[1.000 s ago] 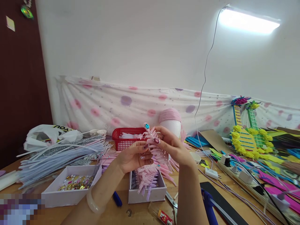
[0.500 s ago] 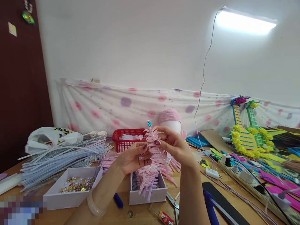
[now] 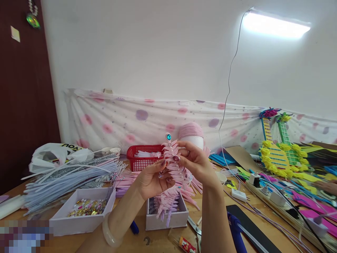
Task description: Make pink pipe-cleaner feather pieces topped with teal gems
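a white tray (image 3: 76, 226) of gems sits toward the near left corner of the table (image 3: 155, 244). the left hand (image 3: 152, 181) curls at the left side of a pink frond (image 3: 171, 153); whether its fingertips pinch a leaflet, i cannot tell. the frond stands nearly upright, blue gem (image 3: 169, 137) on top, lower end slanting right, above a box (image 3: 167, 221) near the table's near edge. the right hand (image 3: 196, 163), nearer its stem, pinches it from the right, thumb in front.

A wooden table (image 3: 155, 242) carries a red basket (image 3: 144, 163), white boxes (image 3: 167, 222) and scissors (image 3: 195, 225).
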A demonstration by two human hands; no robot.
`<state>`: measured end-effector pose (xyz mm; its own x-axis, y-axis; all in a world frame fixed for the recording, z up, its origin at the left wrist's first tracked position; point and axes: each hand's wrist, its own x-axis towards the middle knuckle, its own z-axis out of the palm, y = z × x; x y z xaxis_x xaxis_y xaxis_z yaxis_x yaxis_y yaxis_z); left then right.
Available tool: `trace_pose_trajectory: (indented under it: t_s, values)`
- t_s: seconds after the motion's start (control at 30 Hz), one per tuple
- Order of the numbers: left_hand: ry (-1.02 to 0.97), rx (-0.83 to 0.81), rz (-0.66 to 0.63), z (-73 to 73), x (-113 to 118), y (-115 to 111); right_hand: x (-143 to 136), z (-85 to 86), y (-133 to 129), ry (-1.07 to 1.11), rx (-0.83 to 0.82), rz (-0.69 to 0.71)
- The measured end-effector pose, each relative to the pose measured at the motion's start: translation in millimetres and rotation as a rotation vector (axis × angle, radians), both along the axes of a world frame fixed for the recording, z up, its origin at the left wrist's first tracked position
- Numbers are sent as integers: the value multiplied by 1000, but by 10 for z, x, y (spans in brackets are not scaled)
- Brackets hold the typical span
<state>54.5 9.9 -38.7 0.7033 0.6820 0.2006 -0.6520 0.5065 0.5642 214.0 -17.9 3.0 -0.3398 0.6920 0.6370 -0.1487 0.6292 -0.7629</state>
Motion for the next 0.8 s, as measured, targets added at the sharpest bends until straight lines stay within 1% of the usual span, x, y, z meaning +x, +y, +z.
trace_pose_trajectory:
  t_s: [0.07,0.17,0.3,0.43,0.57,0.8]
  values:
    - [-26,-68,-27,-12,19,-9,15,-3,-3,0,14,-31]
    - [-49,-125,-35,-15,26,-17,29,-2,-5,-33,12,-61]
    - [-68,-160,-25,0,28,-27,27,0,18,-68,13,-91]
    - [-92,-180,-36,13,48,-45,26,9,43,-33,4,-101]
    - [-71,-142,-15,4,57,-33,41,32,26,-10,-4,-113]
    - [-13,13,17,-37,36,13,53,23,6,-11,-7,-95]
